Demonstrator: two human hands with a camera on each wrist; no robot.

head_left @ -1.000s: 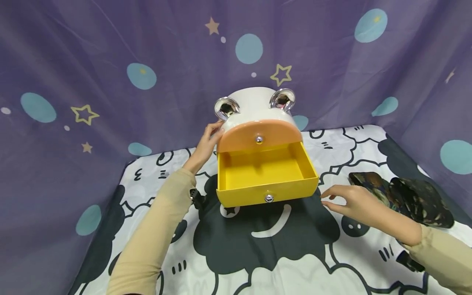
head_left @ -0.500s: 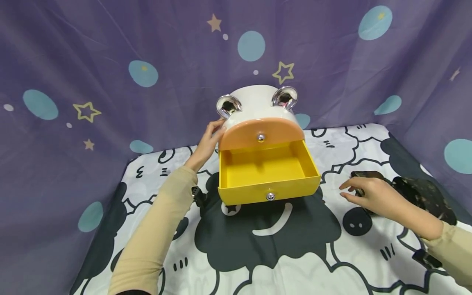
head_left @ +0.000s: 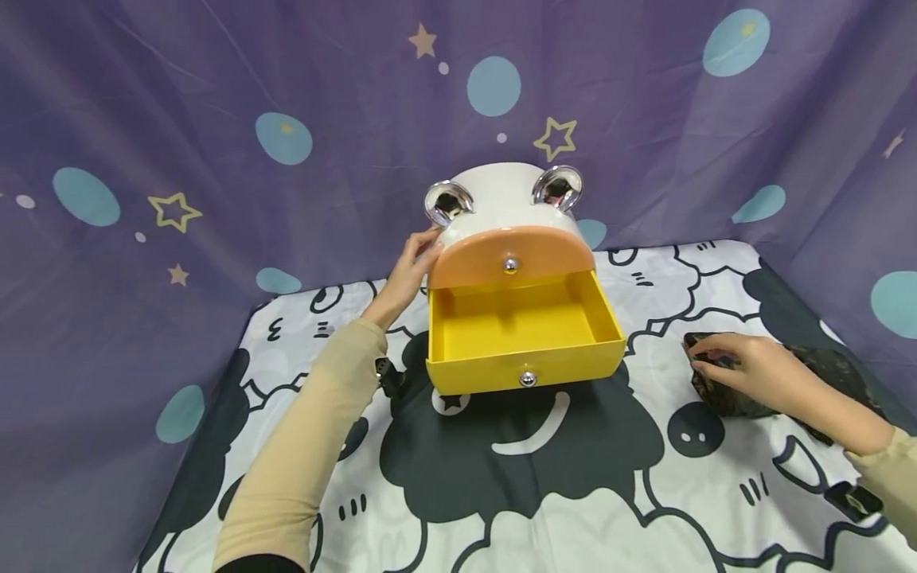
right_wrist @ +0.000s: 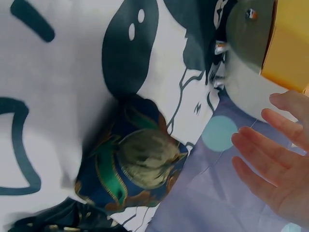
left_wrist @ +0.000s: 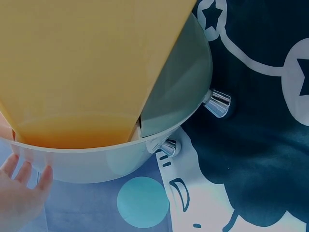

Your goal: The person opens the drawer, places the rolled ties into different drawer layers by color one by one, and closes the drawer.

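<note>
A white rounded drawer box (head_left: 494,195) stands in the middle of the cloth, with two silver eye-shaped pieces on top. Its orange upper drawer (head_left: 466,267) is closed; its yellow lower drawer (head_left: 480,376) is pulled out, with nothing inside. My left hand (head_left: 407,278) touches the box's left side, and in the left wrist view its fingertips lie against the white wall. Over the dark patterned fabric item (head_left: 731,402) at the right is my right hand (head_left: 766,378), fingers loosely bent. The right wrist view shows that item (right_wrist: 104,166) in blue, green and gold, apart from the fingers.
A second dark patterned item (head_left: 834,370) lies beyond the first, partly hidden by the right forearm. A white cloth (head_left: 573,529) with dark cartoon shapes covers the table. Behind it hangs a purple curtain (head_left: 344,79) with stars and blue ovals.
My right hand has moved right, away from the yellow drawer, to over the patterned fabric item. The left hand has stayed at the box's side.
</note>
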